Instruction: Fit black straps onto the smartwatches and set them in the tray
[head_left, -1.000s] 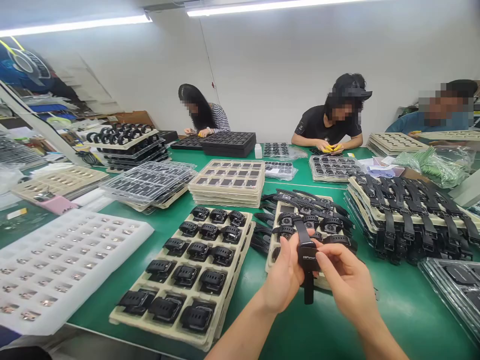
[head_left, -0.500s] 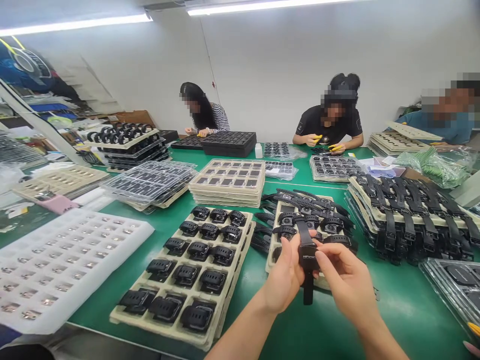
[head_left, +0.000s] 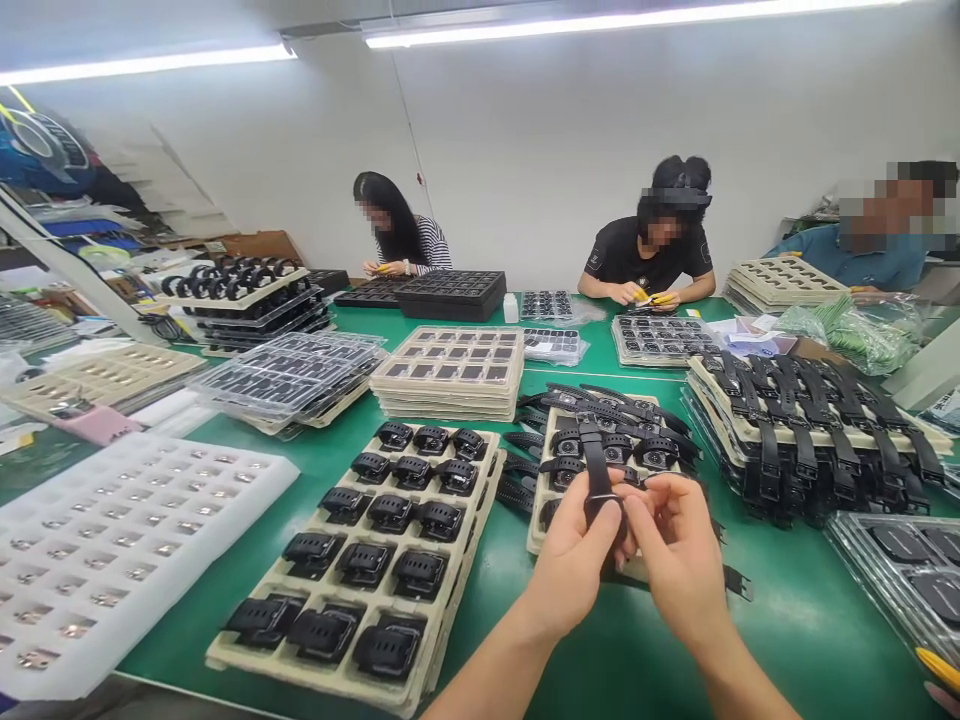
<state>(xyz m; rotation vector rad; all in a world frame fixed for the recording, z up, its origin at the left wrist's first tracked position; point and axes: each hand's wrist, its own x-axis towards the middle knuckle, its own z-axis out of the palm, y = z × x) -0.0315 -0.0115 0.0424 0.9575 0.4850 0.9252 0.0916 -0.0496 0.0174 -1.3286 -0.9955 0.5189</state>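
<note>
A black smartwatch [head_left: 598, 462] with its strap pointing up and away is held between both hands, in front of my body. My left hand [head_left: 576, 550] wraps round the watch, its thumb across the case. Fingers of my right hand [head_left: 667, 535] pinch the watch's right side; the lower strap is mostly hidden. Beneath and beyond the hands lies a beige tray [head_left: 534, 530] of watches with spread black straps. Left of the hands, another beige tray [head_left: 319, 665] carries rows of black watches with their straps curled over.
A white foam tray [head_left: 247, 500] with small metal parts lies at left. Stacked beige trays [head_left: 442, 400] stand behind. To the right are a stack of strapped watches [head_left: 795, 430] and clear trays [head_left: 877, 570]. Three people sit across the green table [head_left: 480, 640]; yellow-tipped fingers show at lower right.
The watch has tilted so its lettered face no longer shows, and my left thumb now lies over it. My right hand has shifted slightly left. The whole view has shifted a little.
</note>
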